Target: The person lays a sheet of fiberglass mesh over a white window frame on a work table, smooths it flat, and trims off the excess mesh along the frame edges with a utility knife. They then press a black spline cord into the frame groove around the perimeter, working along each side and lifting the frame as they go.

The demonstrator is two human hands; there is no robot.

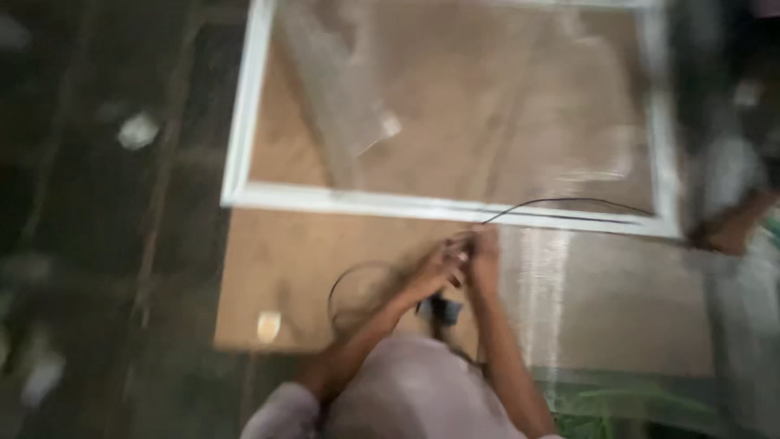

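2 hands, left hand [435,272] & right hand [486,258], on 1 black cord [561,203], 1 white frame [244,138]

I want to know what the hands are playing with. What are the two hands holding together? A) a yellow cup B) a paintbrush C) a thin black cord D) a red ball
C: the left hand and right hand meet on a thin black cord, which runs along the white frame and loops below the hands.
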